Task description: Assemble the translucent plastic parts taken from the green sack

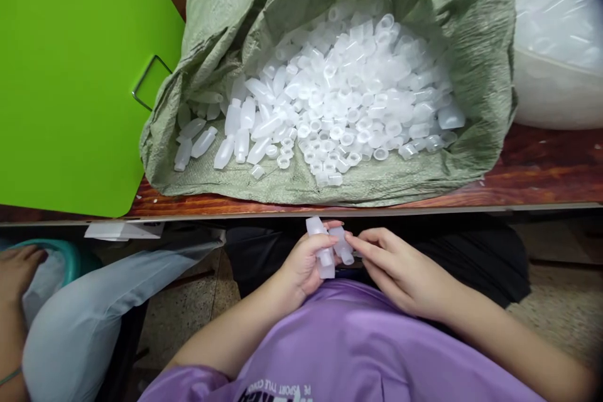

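In front of my purple shirt, my left hand is closed around small translucent white plastic bottles. One bottle lies across its fingers under the thumb, with another translucent piece at its upper end. A second bottle sits just to the right, its narrow neck pointing down. My right hand has its index finger and thumb closed at the right side of this second bottle; its other fingers are curled. Beyond the table edge, a loose heap of similar bottles and short caps lies in the mouth of a green woven sack.
A bright green board with a wire handle is at the left. On the right stands a whitish container full of translucent pieces. The wooden table runs across. At lower left are another person's hand and a teal basin.
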{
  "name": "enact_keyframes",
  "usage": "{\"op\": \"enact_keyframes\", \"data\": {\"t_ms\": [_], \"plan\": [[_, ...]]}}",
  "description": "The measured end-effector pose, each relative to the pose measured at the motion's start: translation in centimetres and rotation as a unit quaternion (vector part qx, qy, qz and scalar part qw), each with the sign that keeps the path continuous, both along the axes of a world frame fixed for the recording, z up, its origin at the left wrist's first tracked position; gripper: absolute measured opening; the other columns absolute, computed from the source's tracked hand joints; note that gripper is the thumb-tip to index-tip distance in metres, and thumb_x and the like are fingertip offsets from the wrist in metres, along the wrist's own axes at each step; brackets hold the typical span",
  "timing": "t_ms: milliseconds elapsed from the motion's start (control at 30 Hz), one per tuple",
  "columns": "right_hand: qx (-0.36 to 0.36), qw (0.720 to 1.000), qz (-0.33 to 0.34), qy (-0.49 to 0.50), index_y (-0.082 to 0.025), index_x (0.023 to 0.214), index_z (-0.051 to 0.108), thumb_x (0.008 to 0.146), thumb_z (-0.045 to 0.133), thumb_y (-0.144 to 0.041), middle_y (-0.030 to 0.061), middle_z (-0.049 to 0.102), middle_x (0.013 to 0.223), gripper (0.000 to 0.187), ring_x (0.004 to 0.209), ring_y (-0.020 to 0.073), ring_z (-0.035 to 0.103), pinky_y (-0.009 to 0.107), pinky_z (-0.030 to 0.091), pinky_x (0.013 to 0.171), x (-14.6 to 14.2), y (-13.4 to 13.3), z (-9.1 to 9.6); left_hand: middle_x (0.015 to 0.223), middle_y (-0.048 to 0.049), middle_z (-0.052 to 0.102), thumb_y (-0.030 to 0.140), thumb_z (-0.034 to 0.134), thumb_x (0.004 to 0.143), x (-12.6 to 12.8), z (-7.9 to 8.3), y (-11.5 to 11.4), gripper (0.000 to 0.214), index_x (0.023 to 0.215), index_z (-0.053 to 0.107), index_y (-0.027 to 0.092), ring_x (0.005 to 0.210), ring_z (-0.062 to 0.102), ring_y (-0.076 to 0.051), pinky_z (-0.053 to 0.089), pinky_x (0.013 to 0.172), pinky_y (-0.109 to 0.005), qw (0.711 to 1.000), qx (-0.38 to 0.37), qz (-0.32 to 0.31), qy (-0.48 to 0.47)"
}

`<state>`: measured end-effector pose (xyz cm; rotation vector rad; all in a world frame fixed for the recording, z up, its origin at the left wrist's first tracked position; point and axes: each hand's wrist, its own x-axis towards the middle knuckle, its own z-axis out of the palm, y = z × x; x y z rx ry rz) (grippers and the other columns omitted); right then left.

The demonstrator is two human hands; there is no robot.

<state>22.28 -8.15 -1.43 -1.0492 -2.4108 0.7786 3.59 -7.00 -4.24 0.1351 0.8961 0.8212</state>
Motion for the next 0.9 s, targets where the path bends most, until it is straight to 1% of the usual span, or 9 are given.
{"op": "enact_keyframes", "data": {"t_ms": [100, 200, 267, 400, 467, 533, 600, 733, 900], "plan": [[-0.036, 0.999, -0.031, 0.012, -0.019, 0.127, 0.041, 0.087, 0.044, -0.017, 0.0106, 0.058, 0.106, 0.04, 0.096, 0.0168, 0.058, 0.031, 0.052, 0.083, -0.1, -0.9, -1.4, 0.088, -0.0097, 0.067, 0.015, 0.069, 0.06, 0.7, 0.1, -0.3, 0.04, 0.098, 0.057, 0.012, 0.076, 0.064, -0.02, 0.049, 0.069, -0.032, 0.998, 0.011, 0.024, 0.053], [-0.022, 0.997, -0.061, 0.029, -0.018, 0.113, 0.05, 0.087, 0.049, -0.02, 0.0087, 0.062, 0.1, 0.026, 0.092, 0.0161, 0.059, 0.031, 0.052, 0.081, 0.0, -1.3, -2.3, 0.092, -0.0105, 0.067, 0.016, 0.071, 0.06, 1.4, 0.2, -0.5, 0.038, 0.095, 0.056, 0.012, 0.085, 0.064, -0.024, 0.049, 0.075, -0.034, 0.993, 0.021, 0.055, 0.098], [0.026, 0.998, -0.054, 0.014, -0.018, 0.109, 0.055, 0.086, 0.05, -0.019, 0.009, 0.063, 0.1, 0.023, 0.092, 0.0161, 0.06, 0.03, 0.053, 0.08, 0.1, -1.6, -2.8, 0.093, -0.01, 0.067, 0.014, 0.07, 0.06, 1.8, 0.2, -0.6, 0.038, 0.094, 0.054, 0.013, 0.085, 0.064, -0.024, 0.049, 0.075, -0.034, 0.99, 0.02, 0.076, 0.117], [0.165, 0.986, -0.019, -0.025, -0.02, 0.113, 0.059, 0.088, 0.045, -0.015, 0.0088, 0.064, 0.105, 0.028, 0.095, 0.0189, 0.059, 0.033, 0.053, 0.078, 0.3, -2.1, -3.4, 0.094, -0.0091, 0.067, 0.013, 0.066, 0.061, 2.5, -0.2, -0.6, 0.036, 0.094, 0.051, 0.016, 0.071, 0.064, -0.019, 0.049, 0.066, -0.032, 0.991, -0.022, 0.079, 0.108], [0.225, 0.974, -0.005, -0.013, -0.02, 0.112, 0.06, 0.089, 0.043, -0.013, 0.0073, 0.066, 0.104, 0.03, 0.094, 0.0193, 0.059, 0.035, 0.052, 0.08, 0.4, -2.1, -3.7, 0.092, -0.0085, 0.067, 0.013, 0.064, 0.062, 2.7, -0.5, -0.7, 0.034, 0.093, 0.051, 0.016, 0.066, 0.063, -0.016, 0.049, 0.063, -0.029, 0.992, -0.049, 0.075, 0.092], [0.254, 0.967, -0.01, 0.003, -0.021, 0.111, 0.061, 0.088, 0.044, -0.011, 0.0066, 0.067, 0.102, 0.031, 0.092, 0.0187, 0.059, 0.035, 0.051, 0.083, 0.3, -1.8, -4.3, 0.09, -0.0078, 0.067, 0.012, 0.063, 0.062, 2.7, -0.6, -0.7, 0.032, 0.092, 0.052, 0.016, 0.065, 0.062, -0.015, 0.048, 0.061, -0.027, 0.991, -0.057, 0.078, 0.094], [0.235, 0.971, -0.046, 0.025, -0.021, 0.113, 0.06, 0.085, 0.05, -0.012, 0.0071, 0.067, 0.098, 0.031, 0.089, 0.0178, 0.06, 0.034, 0.052, 0.081, 0.2, -1.6, -5.0, 0.088, -0.0075, 0.067, 0.012, 0.064, 0.062, 2.7, -0.7, -0.7, 0.033, 0.092, 0.052, 0.016, 0.066, 0.062, -0.015, 0.048, 0.061, -0.027, 0.989, -0.037, 0.085, 0.115], [0.106, 0.977, -0.146, 0.114, -0.021, 0.115, 0.058, 0.082, 0.058, -0.017, 0.0069, 0.065, 0.092, 0.033, 0.084, 0.0158, 0.061, 0.029, 0.054, 0.075, -0.2, -1.2, -6.3, 0.09, -0.0078, 0.067, 0.013, 0.067, 0.061, 2.4, -0.8, -0.7, 0.035, 0.094, 0.053, 0.015, 0.073, 0.063, -0.017, 0.05, 0.064, -0.03, 0.984, 0.025, 0.083, 0.157], [-0.006, 0.962, -0.199, 0.185, -0.023, 0.106, 0.063, 0.083, 0.057, -0.024, 0.0067, 0.066, 0.098, 0.024, 0.089, 0.0166, 0.062, 0.031, 0.052, 0.079, -0.2, -1.3, -6.9, 0.095, -0.0078, 0.067, 0.015, 0.071, 0.06, 1.8, -1.0, -1.0, 0.034, 0.09, 0.054, 0.015, 0.074, 0.063, -0.017, 0.048, 0.063, -0.027, 0.974, 0.089, 0.048, 0.202]]}}
